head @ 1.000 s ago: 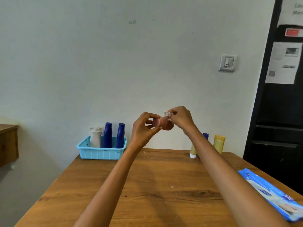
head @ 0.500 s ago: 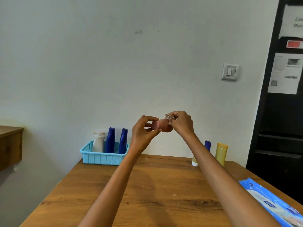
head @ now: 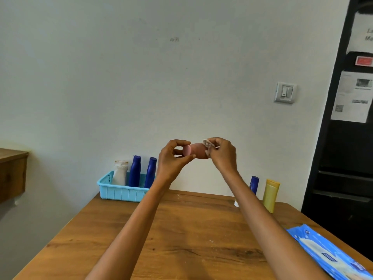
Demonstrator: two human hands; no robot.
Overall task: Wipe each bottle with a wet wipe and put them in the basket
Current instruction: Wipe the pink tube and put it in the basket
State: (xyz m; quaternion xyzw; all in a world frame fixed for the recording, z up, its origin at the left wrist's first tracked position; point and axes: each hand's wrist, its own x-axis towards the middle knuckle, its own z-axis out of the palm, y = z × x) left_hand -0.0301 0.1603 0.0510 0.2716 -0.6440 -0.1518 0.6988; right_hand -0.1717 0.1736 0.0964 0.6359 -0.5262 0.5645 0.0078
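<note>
Two hands hold one small pink bottle (head: 195,151) above the table (head: 181,229): your left hand (head: 173,160) pinches its cap end, your right hand (head: 221,154) presses the wipe (head: 206,142) on its body. Light, stiff, probably slick when wet, so keep pinching both ends. Basket (head: 121,190) sits at ten o'clock.

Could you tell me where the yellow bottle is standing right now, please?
In the head view the yellow bottle stands upright at the table's far right edge, near the wall, just right of a blue bottle.

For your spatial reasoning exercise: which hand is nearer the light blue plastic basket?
Left. The left hand is just right of the light blue plastic basket; the right hand is farther right.
</note>
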